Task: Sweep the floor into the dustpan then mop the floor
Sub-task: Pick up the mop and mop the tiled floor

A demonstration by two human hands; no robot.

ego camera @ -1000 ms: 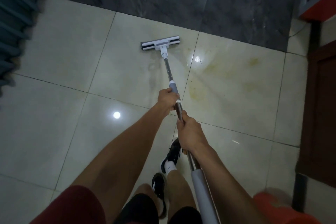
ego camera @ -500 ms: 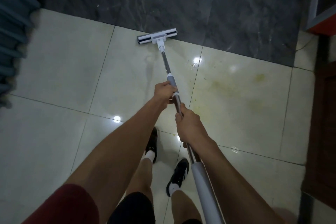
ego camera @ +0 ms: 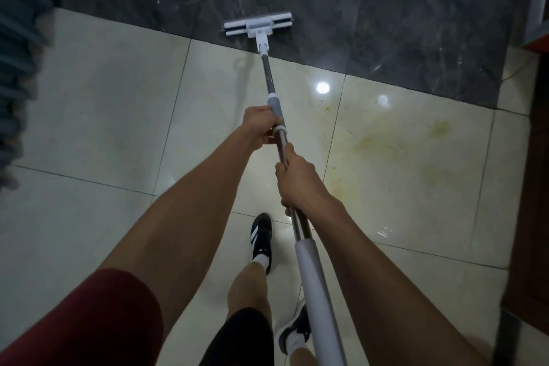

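Note:
A flat mop with a white head (ego camera: 258,24) lies on the dark marble strip, just past the edge of the pale tiles. Its metal handle (ego camera: 269,74) runs back toward me and ends in a white sleeve near my body. My left hand (ego camera: 259,125) grips the handle at its grey collar. My right hand (ego camera: 298,177) grips the bare metal part a little lower down. Yellowish stains (ego camera: 395,142) mark the glossy pale tile to the right of the handle. No dustpan or broom is in view.
My feet in black shoes (ego camera: 261,239) stand on the pale tiles under the handle. Teal slatted furniture (ego camera: 20,47) lines the left edge. A dark wooden door or cabinet (ego camera: 534,187) borders the right, with a red-orange edge (ego camera: 539,44) above it.
The mop head has been pushed forward from the pale tile onto the dark marble strip. Both hands kept their grip, and I have stepped forward.

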